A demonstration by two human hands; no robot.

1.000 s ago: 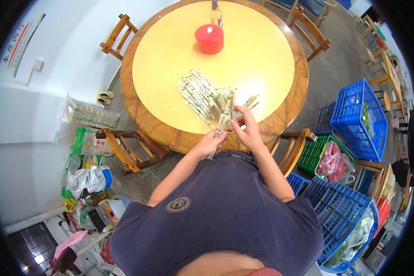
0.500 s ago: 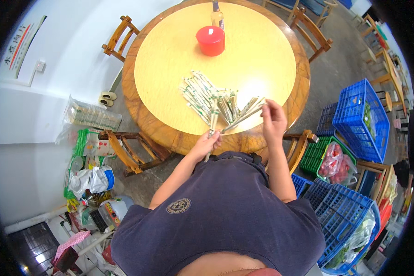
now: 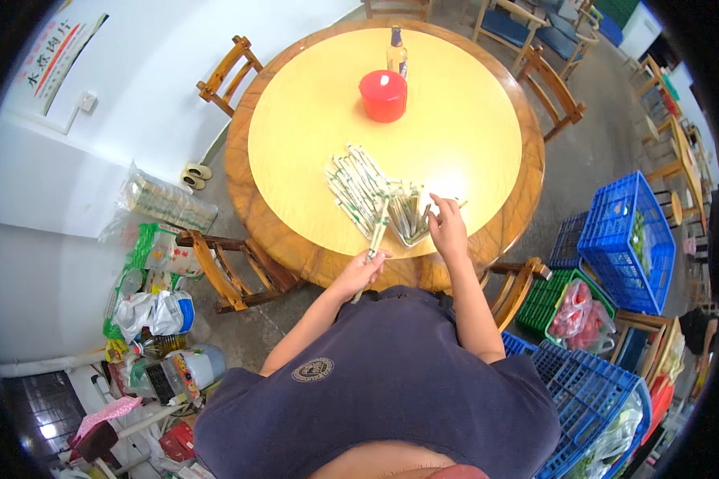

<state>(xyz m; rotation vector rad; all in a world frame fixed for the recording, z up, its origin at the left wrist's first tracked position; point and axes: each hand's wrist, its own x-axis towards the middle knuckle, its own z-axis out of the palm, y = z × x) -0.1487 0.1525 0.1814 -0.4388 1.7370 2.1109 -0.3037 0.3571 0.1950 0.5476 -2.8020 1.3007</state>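
Note:
Slim paper-wrapped sticks that look like disposable chopsticks [image 3: 355, 185] lie fanned in a pile on the near part of the round table [image 3: 295, 104]. At the table's near edge my left hand [image 3: 359, 273] is closed round a few wrapped chopsticks [image 3: 379, 227], which point up and away from me. My right hand [image 3: 449, 231] is at the right side of a second cluster of sticks [image 3: 407, 214]. Its thumb and forefinger look apart, with nothing plainly gripped between them.
A red round container [image 3: 383, 97] and a glass bottle [image 3: 397, 54] stand farther back on the table. Wooden chairs [image 3: 232, 76] surround it. Blue crates [image 3: 627, 239] and a green crate [image 3: 545, 310] are stacked at right. Bags and jugs [image 3: 204, 363] crowd the left floor.
My right hand has moved left and down to the cluster, away from the stick stretched between both hands. My left hand still holds its chopsticks. The view has shifted, so the table sits lower.

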